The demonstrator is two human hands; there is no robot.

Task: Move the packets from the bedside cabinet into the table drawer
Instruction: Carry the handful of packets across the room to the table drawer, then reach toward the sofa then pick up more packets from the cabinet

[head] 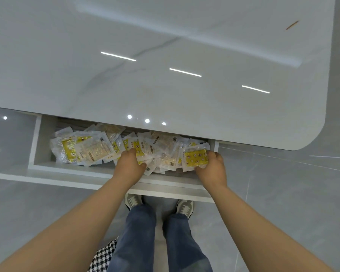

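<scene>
The white table drawer stands pulled out under the glossy table top. Several clear and yellow packets fill it from left to right. My left hand reaches into the middle of the drawer, its fingers and thumb curled round a bunch of clear packets. My right hand is at the drawer's right end and grips a yellow patterned packet between thumb and fingers. The fingertips of both hands are partly hidden among the packets. The bedside cabinet is out of view.
The white marble-look table top overhangs the back of the drawer, with a thin brown stick near its far right. Grey floor tiles surround me. My legs and shoes stand just under the drawer front.
</scene>
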